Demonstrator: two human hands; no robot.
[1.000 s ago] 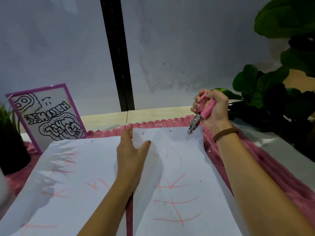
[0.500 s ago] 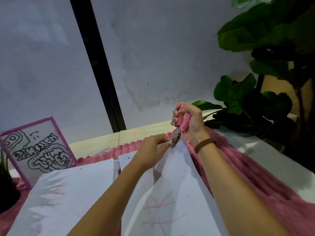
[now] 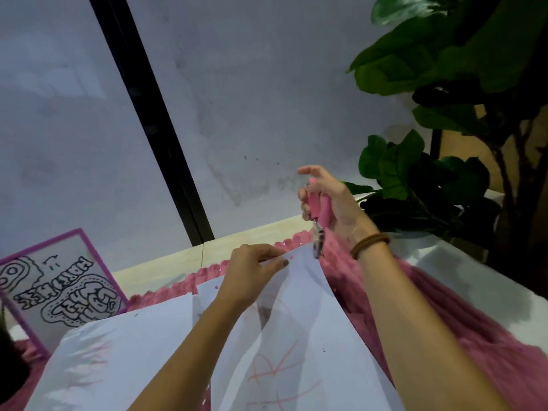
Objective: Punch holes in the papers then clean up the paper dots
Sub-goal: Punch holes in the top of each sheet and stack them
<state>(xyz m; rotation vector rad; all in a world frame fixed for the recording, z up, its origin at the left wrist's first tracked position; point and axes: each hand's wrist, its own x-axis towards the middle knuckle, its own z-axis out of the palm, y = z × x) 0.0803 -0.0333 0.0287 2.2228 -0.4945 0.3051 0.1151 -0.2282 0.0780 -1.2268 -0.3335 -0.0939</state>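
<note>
My right hand (image 3: 332,200) grips a pink-handled hole punch (image 3: 318,216), its metal jaws pointing down at the far right corner of a white sheet (image 3: 302,336) with red scribbles. My left hand (image 3: 252,274) pinches the far edge of that sheet and lifts it, so the paper buckles. A second white sheet (image 3: 124,357) lies flat to the left. Small paper dots (image 3: 292,257) lie on the sheet's corner and on the pink cloth nearby.
A pink fuzzy cloth (image 3: 444,315) covers the table under the papers. A purple-framed drawing (image 3: 56,289) leans at the left. A leafy plant (image 3: 439,161) stands at the right, and the wall is close behind.
My left hand moved from lying flat on the sheet to pinching and lifting its far edge. The punch came down to the sheet's far corner.
</note>
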